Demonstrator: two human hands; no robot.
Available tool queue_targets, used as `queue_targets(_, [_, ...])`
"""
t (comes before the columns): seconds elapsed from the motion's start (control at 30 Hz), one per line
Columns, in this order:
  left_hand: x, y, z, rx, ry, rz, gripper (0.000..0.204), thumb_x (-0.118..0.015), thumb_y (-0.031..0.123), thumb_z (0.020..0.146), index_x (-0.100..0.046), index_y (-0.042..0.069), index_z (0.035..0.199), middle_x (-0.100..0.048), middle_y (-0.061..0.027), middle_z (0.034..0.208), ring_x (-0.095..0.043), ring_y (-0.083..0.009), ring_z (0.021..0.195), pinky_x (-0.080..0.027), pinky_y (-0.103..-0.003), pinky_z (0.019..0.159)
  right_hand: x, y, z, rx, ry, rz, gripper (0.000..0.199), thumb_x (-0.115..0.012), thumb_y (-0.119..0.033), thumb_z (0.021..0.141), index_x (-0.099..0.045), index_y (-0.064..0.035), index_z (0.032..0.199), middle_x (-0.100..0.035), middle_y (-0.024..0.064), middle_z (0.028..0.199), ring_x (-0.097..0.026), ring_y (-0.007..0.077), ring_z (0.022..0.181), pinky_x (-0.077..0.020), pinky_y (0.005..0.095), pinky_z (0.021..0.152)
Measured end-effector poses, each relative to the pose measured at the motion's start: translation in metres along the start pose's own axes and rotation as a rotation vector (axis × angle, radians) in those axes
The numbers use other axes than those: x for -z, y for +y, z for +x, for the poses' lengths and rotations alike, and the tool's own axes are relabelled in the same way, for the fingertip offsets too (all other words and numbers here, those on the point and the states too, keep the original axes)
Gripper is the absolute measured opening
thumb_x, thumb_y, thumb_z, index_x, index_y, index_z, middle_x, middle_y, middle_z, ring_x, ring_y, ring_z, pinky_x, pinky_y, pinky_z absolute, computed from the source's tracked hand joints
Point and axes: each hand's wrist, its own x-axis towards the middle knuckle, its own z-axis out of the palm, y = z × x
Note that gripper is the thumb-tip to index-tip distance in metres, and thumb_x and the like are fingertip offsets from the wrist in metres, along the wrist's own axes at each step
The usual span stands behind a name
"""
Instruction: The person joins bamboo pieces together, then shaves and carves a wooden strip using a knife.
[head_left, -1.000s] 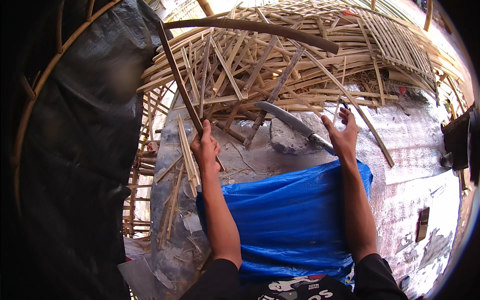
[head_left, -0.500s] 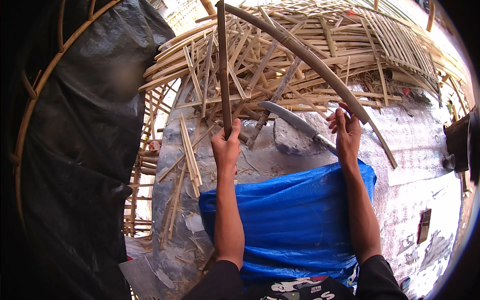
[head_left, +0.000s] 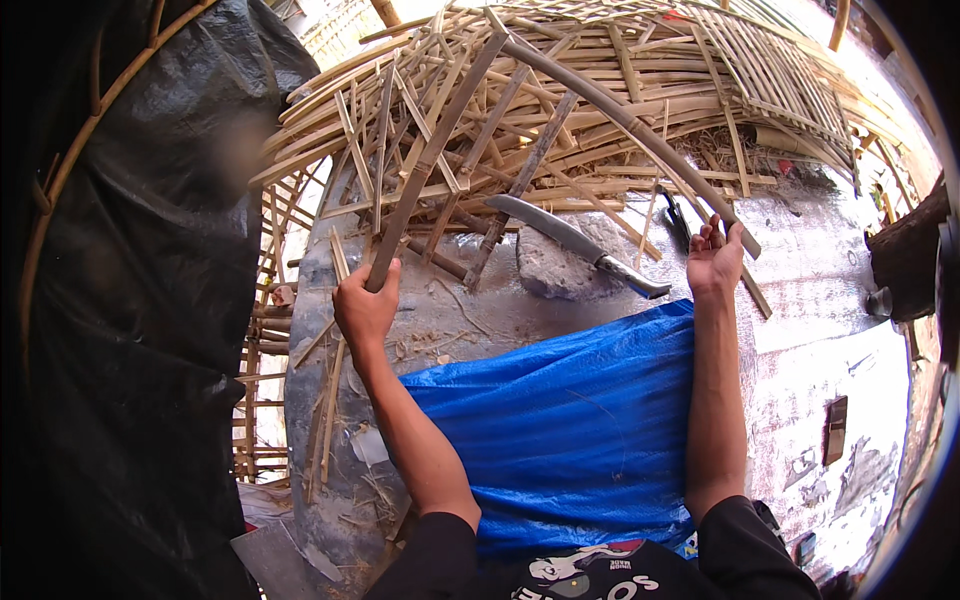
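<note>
I hold a long bamboo strip (head_left: 610, 110) bent into an arch over the work area. My left hand (head_left: 365, 308) grips its left leg low down. My right hand (head_left: 714, 262) grips the other end at the right. The bend peaks near the top of the view, above the heap of split bamboo (head_left: 600, 80). A big knife (head_left: 560, 232) with a grey blade and dark handle lies across a stone (head_left: 555, 268) between my hands, touched by neither. A blue tarp (head_left: 570, 430) covers my lap.
A black plastic sheet (head_left: 140, 300) over a bent bamboo frame fills the left side. Loose bamboo slats (head_left: 330, 400) lie along the grey ground at the left. Silvery sheeting (head_left: 820, 300) covers the ground at the right, with a dark log (head_left: 905, 245) at its edge.
My left hand has moved left and a little down, my right hand slightly right. The strip's ends are now farther apart and its left leg leans right toward the peak.
</note>
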Motion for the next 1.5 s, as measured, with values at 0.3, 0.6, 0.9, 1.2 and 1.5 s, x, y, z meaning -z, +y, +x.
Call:
queue_targets(0.3, [-0.004, -0.025, -0.002, 0.290, 0.242, 0.277, 0.043, -0.086, 0.041, 0.068, -0.068, 0.016, 0.097, -0.069, -0.0001, 0.097, -0.063, -0.0218, 0.095, -0.031, -0.048, 0.089, -0.006, 0.006, -0.014, 0.065, 0.018, -0.085, 0.036, -0.052, -0.044, 0.102, -0.054, -0.0109, 0.116, -0.064, 0.0027, 0.093, -0.054, 0.0112, 0.078, -0.0413, 0.0275, 0.064])
queue_targets(0.6, [-0.022, -0.070, -0.003, 0.254, 0.099, 0.305, 0.020, -0.079, 0.022, 0.078, -0.072, 0.020, 0.097, -0.074, -0.0031, 0.093, -0.068, -0.0248, 0.089, -0.032, -0.041, 0.088, -0.006, 0.019, -0.031, 0.042, 0.148, -0.244, 0.037, -0.052, -0.046, 0.100, -0.053, -0.0166, 0.123, -0.056, 0.0024, 0.112, -0.045, 0.0133, 0.097, -0.0397, 0.0316, 0.075])
queue_targets(0.9, [-0.017, -0.071, -0.007, 0.391, -0.049, 0.171, 0.024, -0.081, 0.022, 0.075, -0.074, 0.022, 0.098, -0.075, -0.0001, 0.098, -0.068, -0.0207, 0.093, -0.030, -0.042, 0.088, -0.014, 0.026, -0.041, 0.105, -0.157, -0.167, 0.037, -0.043, -0.029, 0.103, -0.046, -0.0097, 0.135, -0.055, 0.0033, 0.135, -0.049, 0.0166, 0.121, -0.0335, 0.0380, 0.098])
queue_targets(1.2, [-0.016, -0.094, -0.006, 0.309, -0.056, 0.123, 0.026, -0.081, 0.020, 0.074, -0.075, 0.021, 0.099, -0.076, 0.0000, 0.098, -0.069, -0.0204, 0.093, -0.030, -0.041, 0.088, -0.015, 0.026, -0.043, 0.134, -0.062, -0.079, 0.042, -0.044, -0.025, 0.099, -0.045, -0.0017, 0.135, -0.053, 0.0111, 0.137, -0.053, 0.0215, 0.124, -0.0397, 0.0383, 0.099])
queue_targets(1.5, [-0.018, -0.096, -0.005, 0.307, -0.015, 0.017, 0.025, -0.080, 0.020, 0.075, -0.073, 0.020, 0.099, -0.075, -0.0009, 0.099, -0.069, -0.0210, 0.091, -0.030, -0.041, 0.089, -0.014, 0.028, -0.043, 0.099, -0.141, 0.011, 0.067, -0.051, -0.023, 0.095, -0.021, 0.0037, 0.149, -0.031, 0.0249, 0.150, -0.041, 0.0318, 0.136, -0.0370, 0.0439, 0.110])
